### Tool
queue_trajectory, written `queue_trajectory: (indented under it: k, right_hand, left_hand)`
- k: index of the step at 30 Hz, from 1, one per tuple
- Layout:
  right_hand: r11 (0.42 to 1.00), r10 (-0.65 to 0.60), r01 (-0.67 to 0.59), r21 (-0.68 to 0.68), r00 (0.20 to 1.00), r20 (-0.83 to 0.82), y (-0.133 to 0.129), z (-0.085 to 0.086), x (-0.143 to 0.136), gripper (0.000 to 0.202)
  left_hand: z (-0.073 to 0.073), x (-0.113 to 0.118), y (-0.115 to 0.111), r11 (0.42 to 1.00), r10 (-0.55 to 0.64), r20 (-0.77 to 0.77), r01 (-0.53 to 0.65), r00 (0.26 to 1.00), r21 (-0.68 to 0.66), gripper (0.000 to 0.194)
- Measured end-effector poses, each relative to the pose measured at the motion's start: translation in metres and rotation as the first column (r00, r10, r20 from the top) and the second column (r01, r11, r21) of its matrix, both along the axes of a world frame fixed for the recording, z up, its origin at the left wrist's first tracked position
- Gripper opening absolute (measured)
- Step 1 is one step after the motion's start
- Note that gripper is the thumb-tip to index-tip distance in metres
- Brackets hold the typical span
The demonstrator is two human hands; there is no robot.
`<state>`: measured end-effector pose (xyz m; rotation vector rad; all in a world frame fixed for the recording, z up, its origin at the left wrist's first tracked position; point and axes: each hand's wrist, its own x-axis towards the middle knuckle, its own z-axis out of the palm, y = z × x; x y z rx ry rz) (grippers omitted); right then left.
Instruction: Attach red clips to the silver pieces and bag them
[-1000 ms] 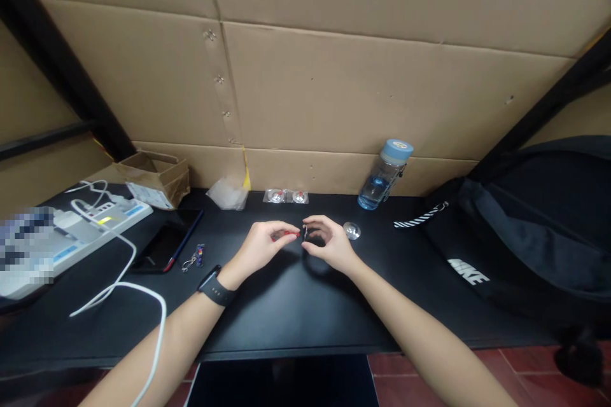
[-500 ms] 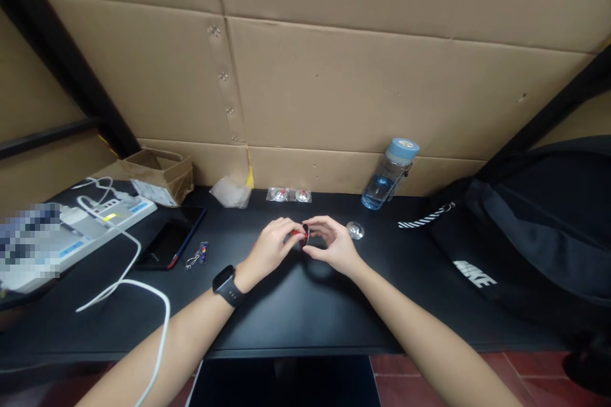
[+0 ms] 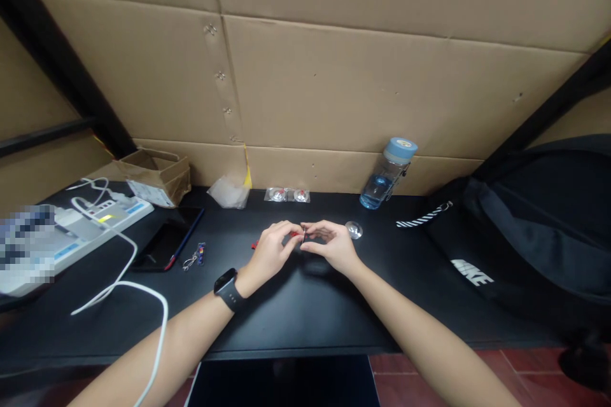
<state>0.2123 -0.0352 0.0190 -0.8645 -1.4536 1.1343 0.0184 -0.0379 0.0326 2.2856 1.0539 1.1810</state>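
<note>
Over the middle of the black table, my left hand [image 3: 273, 248] and my right hand [image 3: 335, 245] meet at the fingertips. Both pinch a thin round disc [image 3: 303, 236], seen almost edge-on between them. A bit of red [image 3: 293, 234] shows behind my left fingers; how it joins the disc is hidden. Another small red piece [image 3: 254, 245] peeks out left of my left hand. Just past my right hand lies a shiny clear round disc [image 3: 354, 229]. Farther back, two clear packets [image 3: 287, 195] hold round silvery pieces with red marks.
A water bottle [image 3: 388, 173] stands at the back right, near a black backpack [image 3: 529, 235] and a striped strap [image 3: 422, 217]. Leftward are a crumpled plastic bag [image 3: 229, 193], keychain [image 3: 195, 257], tablet [image 3: 167, 241], small cardboard box [image 3: 157, 175], power strip [image 3: 126, 208] and white cable [image 3: 160, 305].
The disc between my fingers has turned more edge-on. Less red shows at my fingertips, and a red piece has come into sight left of my left hand.
</note>
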Motion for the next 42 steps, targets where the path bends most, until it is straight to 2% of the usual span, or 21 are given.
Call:
queue_trajectory:
  k: [5, 10, 14, 20, 28, 38, 42]
  right_hand:
    - [0.995, 0.068, -0.07, -0.076, 0.997, -0.028, -0.001, 0.003, 0.003, 0.029]
    - [0.988, 0.147, -0.147, -0.035, 0.989, -0.012, -0.004, 0.011, 0.006, 0.027]
    - [0.976, 0.209, -0.211, -0.054, 0.977, -0.042, -0.004, 0.014, 0.007, 0.026]
    - [0.996, 0.079, -0.078, -0.037, 0.996, 0.029, -0.001, 0.011, 0.006, 0.021]
    - [0.997, 0.043, -0.038, -0.06, 0.996, 0.079, -0.001, 0.008, 0.005, 0.022]
    - [0.992, 0.117, -0.122, 0.017, 0.979, 0.17, -0.001, 0.01, 0.008, 0.024]
    - [0.993, 0.101, -0.113, 0.039, 0.964, 0.246, 0.0, 0.008, 0.009, 0.022]
  left_hand:
    - [0.003, -0.001, -0.001, 1.0, 0.019, -0.009, -0.019, 1.0, 0.003, 0.011]
    - [0.006, -0.003, 0.0, 1.0, 0.023, -0.008, -0.022, 1.0, 0.004, 0.012]
    - [0.008, -0.002, -0.001, 0.999, 0.035, -0.017, -0.034, 0.999, 0.028, 0.014]
    - [0.005, 0.0, -0.002, 0.997, 0.041, -0.027, -0.039, 0.999, 0.066, 0.012]
    - [0.003, 0.0, -0.002, 0.993, 0.053, -0.059, -0.046, 0.997, 0.106, 0.011]
    - [-0.002, -0.003, 0.003, 0.995, -0.009, -0.134, 0.022, 0.991, 0.095, 0.016]
    - [-0.001, 0.0, 0.002, 0.998, -0.04, -0.137, 0.047, 0.99, 0.048, 0.016]
